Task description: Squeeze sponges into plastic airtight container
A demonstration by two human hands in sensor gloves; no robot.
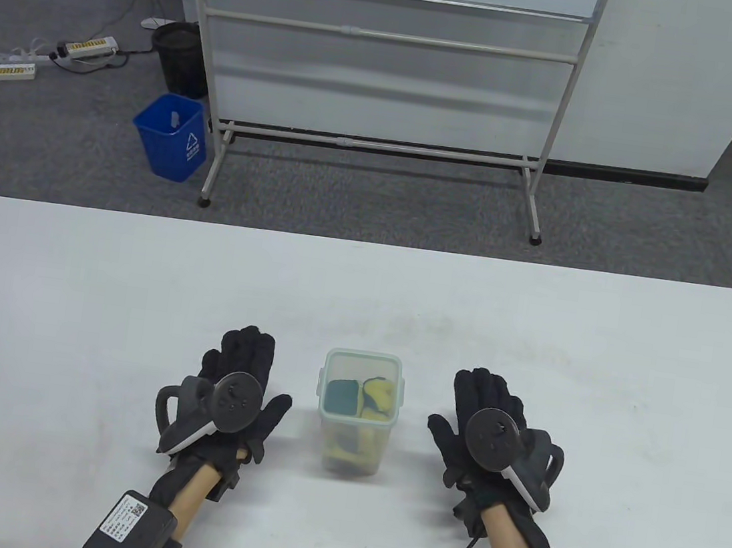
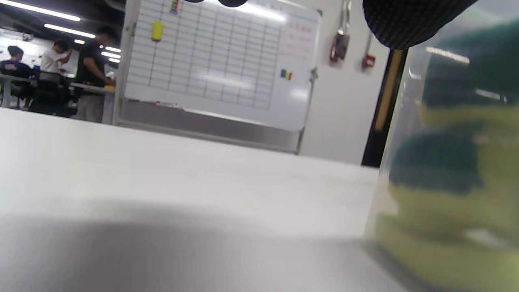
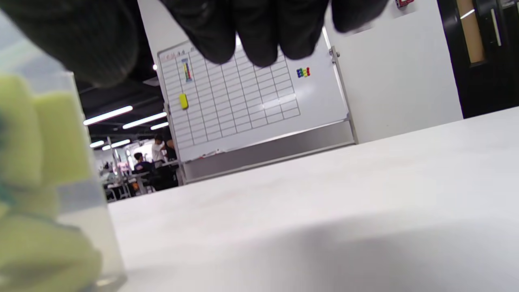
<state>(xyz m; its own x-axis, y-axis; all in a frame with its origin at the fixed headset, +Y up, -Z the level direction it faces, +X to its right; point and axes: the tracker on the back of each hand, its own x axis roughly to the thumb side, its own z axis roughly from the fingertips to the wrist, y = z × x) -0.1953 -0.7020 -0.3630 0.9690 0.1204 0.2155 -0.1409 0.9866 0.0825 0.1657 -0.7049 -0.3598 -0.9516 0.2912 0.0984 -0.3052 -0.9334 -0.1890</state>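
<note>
Scanning the table view from its left, I have my left hand [image 1: 236,391] lying flat, palm down, in the lower left of centre, its fingers [image 1: 248,349] stretched forward together and gripping nothing. Next, at lower centre, the plastic airtight container [image 1: 357,414] stands upright on the white table [image 1: 64,315], its long axis vertical, its mouth open with no lid visible. Green-and-yellow sponges [image 1: 363,398] are packed inside, reaching nearly to the rim. On the right, my right hand [image 1: 490,432] rests flat as well, fingers extended, empty. The container sits between the two hands, apart from both, about equally near each. The thumbs point inward toward it. I judge the stuffing done; any further move would mean reaching inward toward frame centre, from either side.
</note>
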